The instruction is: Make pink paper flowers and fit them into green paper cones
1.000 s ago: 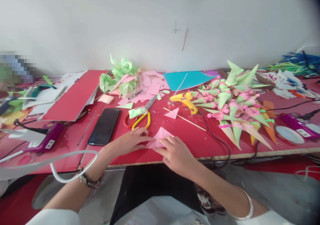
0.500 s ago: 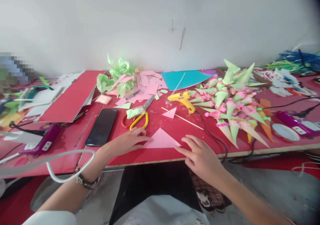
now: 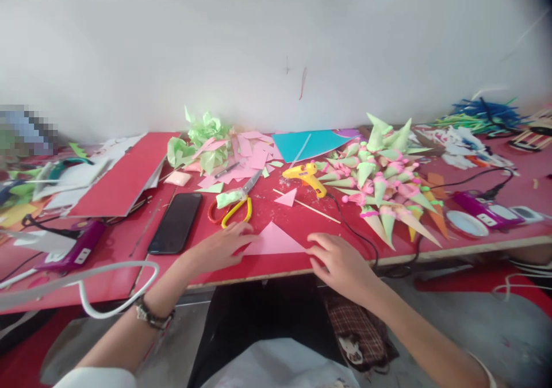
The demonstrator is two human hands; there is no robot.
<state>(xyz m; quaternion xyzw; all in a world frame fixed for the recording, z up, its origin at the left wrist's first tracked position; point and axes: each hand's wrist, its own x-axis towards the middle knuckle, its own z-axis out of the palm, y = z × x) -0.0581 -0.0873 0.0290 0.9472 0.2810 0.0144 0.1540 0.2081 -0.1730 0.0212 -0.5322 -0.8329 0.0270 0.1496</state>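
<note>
A pink paper triangle (image 3: 272,242) lies near the table's front edge, its peak pointing away from me. At its left corner is my left hand (image 3: 224,246), fingers stretched out and apart, the fingertips touching the paper. My right hand (image 3: 342,264) is at the opposite corner, fingers loosely bent and spread, with the tips beside or on the paper's end. Neither hand visibly grips it. Just beyond lie scissors (image 3: 236,211) with red and yellow handles, a smaller pink triangle (image 3: 286,198) over a thin wooden stick (image 3: 317,210), and a yellow glue gun (image 3: 307,177).
A black phone (image 3: 175,223) lies left of my left hand. Green and pink paper cones (image 3: 379,184) are heaped at the right. Pink paper pieces (image 3: 252,151), a blue sheet (image 3: 308,145) and a red board (image 3: 125,175) lie farther back. Purple power strips (image 3: 485,208) flank the work area.
The view has tilted up and shifted slightly right, showing heads above the partition. My right fingers have drawn a little closer together at the paper's corner. The pink triangle stays in place.
</note>
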